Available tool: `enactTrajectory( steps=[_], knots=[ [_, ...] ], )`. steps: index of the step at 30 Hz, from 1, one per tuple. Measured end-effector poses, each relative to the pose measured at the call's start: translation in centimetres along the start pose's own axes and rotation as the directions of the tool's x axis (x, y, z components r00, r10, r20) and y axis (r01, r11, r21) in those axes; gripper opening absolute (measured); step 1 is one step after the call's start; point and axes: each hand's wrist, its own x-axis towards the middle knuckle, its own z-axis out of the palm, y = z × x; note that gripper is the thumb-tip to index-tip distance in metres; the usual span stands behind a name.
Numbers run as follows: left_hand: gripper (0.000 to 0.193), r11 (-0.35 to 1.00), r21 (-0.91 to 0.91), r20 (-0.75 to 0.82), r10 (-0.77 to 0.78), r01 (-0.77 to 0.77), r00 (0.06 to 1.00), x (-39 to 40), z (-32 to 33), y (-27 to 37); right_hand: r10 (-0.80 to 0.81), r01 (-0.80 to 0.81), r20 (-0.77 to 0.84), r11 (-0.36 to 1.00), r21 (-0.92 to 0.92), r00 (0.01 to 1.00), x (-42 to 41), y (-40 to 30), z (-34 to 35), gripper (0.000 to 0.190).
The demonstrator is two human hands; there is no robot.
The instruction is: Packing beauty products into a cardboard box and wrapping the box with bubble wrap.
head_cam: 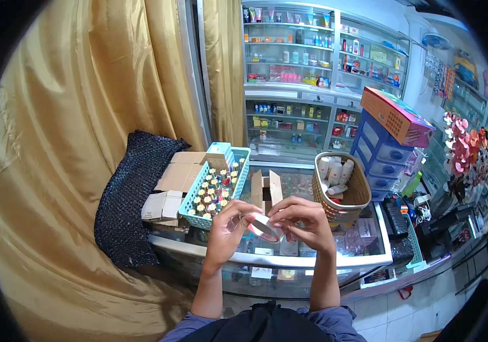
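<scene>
Both hands are raised over the front of a glass display counter. A roll of tape (265, 228) is between them, tilted, with white and red on its core. My left hand (229, 231) grips the roll's left side between thumb and fingers. My right hand (306, 222) has its fingertips pinched at the roll's upper right edge. Behind the hands stands a small cardboard box (274, 187) with its flaps up. To the left, a turquoise plastic basket (244, 171) holds many small bottles with flower-shaped caps and a blue and white box.
A tan basket (357, 206) of white bottles stands on the glass counter (355, 260), near blue drawers (381, 158). Flattened cardboard (180, 175) and a black sequined cushion (124, 205) lie left, beside a gold curtain (98, 85). Stocked glass shelves (289, 64) stand behind.
</scene>
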Motion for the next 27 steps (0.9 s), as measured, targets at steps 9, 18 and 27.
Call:
enactTrajectory(
  steps=[9, 18, 27],
  knots=[
    [0.016, 0.986, -0.010, 0.115, -0.161, 0.164, 0.980, -0.7, 0.1, -1.3, 0.058, -0.072, -0.151, 0.993, -0.093, 0.987, -0.1, -0.4, 1.8, 0.007],
    [0.015, 0.987, -0.044, 0.102, -0.148, 0.153, 0.984, -0.9, 0.0, -0.9, 0.150, -0.152, -0.027, 0.986, -0.073, 0.988, -0.4, -1.6, 0.5, 0.014],
    [0.018, 0.988, -0.005, 0.083, -0.153, 0.153, 0.985, -0.8, 0.2, -1.1, 0.249, -0.241, 0.066, 0.964, -0.111, 0.966, -0.8, -1.2, -0.2, 0.012]
  ],
)
